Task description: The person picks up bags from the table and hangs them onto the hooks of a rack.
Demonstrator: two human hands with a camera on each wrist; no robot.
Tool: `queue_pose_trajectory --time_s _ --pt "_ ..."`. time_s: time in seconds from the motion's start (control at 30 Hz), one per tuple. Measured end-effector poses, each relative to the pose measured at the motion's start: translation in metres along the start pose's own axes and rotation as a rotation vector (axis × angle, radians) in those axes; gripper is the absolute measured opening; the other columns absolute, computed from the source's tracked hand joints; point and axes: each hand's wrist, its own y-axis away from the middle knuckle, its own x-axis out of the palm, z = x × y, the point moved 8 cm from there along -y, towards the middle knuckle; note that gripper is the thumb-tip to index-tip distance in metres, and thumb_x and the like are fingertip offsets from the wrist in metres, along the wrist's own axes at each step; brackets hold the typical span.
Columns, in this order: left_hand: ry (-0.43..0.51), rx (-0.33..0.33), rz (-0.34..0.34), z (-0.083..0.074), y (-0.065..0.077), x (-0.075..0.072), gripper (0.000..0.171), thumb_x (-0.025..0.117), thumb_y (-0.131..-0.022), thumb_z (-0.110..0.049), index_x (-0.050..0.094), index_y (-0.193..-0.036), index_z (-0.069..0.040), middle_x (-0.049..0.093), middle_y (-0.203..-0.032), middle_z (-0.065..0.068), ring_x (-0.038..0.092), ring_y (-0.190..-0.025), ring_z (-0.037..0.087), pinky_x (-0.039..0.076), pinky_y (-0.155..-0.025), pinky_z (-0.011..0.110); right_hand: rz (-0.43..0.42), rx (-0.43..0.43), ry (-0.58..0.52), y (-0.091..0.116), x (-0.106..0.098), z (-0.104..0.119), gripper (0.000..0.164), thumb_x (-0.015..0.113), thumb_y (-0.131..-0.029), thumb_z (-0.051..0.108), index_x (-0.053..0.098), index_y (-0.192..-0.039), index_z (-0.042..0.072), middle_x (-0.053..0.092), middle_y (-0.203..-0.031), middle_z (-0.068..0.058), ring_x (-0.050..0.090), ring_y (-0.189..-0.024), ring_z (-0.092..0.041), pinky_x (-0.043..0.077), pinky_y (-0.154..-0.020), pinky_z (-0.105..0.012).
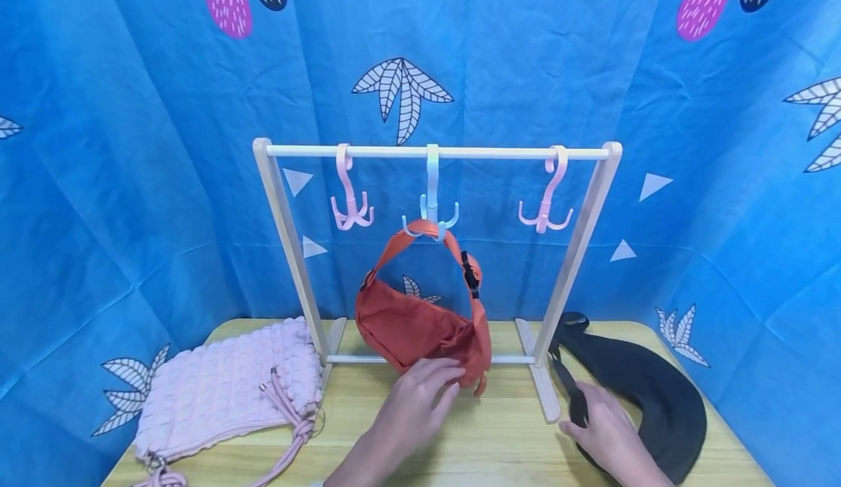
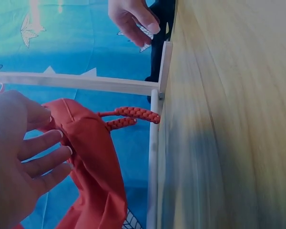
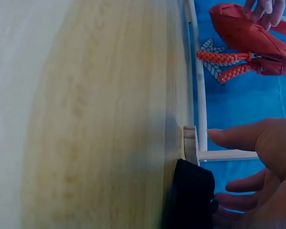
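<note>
An orange-red shoulder bag (image 1: 420, 323) hangs by its strap from the blue hook hanger (image 1: 431, 195) in the middle of the rack. At the bag's lower front is my left hand (image 1: 420, 399); in the left wrist view its loosely spread fingers (image 2: 46, 161) lie against the red fabric. Two braided zipper pulls (image 2: 136, 114) dangle from one end of the bag. On the right, a black crescent-shaped bag (image 1: 670, 392) lies on the table. My right hand (image 1: 607, 428) is over its strap (image 1: 570, 388), thumb and fingers apart in the right wrist view.
The rack's white top rail (image 1: 486, 153) also carries a pink hook hanger (image 1: 351, 195) on the left and another pink hanger (image 1: 547, 195) on the right. A puffy lilac bag (image 1: 223, 385) with a knotted cord lies at left. Behind hangs a blue patterned cloth (image 1: 525, 56).
</note>
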Motion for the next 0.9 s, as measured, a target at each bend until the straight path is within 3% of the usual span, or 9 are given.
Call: queue_pose_trajectory --time_s 0.33,0.43,0.67,0.9 --pt "0.005 0.029 0.008 -0.008 0.001 0.003 0.022 0.075 -0.094 -0.016 0.076 -0.117 -0.019 0.075 -0.116 -0.006 0.068 -0.111 0.007 0.059 -0.097 0.023 0.070 0.047 0.025 -0.004 0.010 -0.008 0.083 0.088 -0.081 0.031 0.052 -0.138 -0.016 0.059 -0.135 -0.039 0.059 -0.123 -0.055 0.053 -0.097 -0.064" --pt "0.016 0.036 0.019 -0.010 0.001 0.006 0.021 0.074 -0.095 -0.016 0.076 -0.116 -0.020 0.075 -0.115 -0.007 0.068 -0.111 0.006 0.058 -0.096 0.022 0.087 0.060 0.016 -0.004 0.013 -0.010 0.079 0.089 -0.080 0.030 0.055 -0.135 -0.016 0.063 -0.128 -0.037 0.062 -0.118 -0.053 0.054 -0.094 -0.063" --pt "0.009 0.081 0.041 -0.017 0.001 0.014 0.024 0.072 -0.096 -0.015 0.075 -0.120 -0.018 0.075 -0.117 -0.006 0.069 -0.112 0.008 0.059 -0.097 0.025 0.107 0.046 0.000 -0.002 0.016 -0.012 0.056 0.086 -0.082 0.021 0.066 -0.122 -0.011 0.074 -0.104 -0.018 0.071 -0.096 -0.037 0.059 -0.081 -0.054" --pt "-0.014 0.114 0.062 -0.021 0.003 0.021 0.024 0.072 -0.097 -0.016 0.074 -0.121 -0.018 0.075 -0.119 -0.006 0.069 -0.113 0.008 0.058 -0.098 0.025 0.102 0.026 -0.019 0.000 0.018 -0.009 0.033 0.086 -0.082 0.023 0.075 -0.102 0.000 0.077 -0.091 -0.009 0.073 -0.087 -0.030 0.060 -0.078 -0.053"
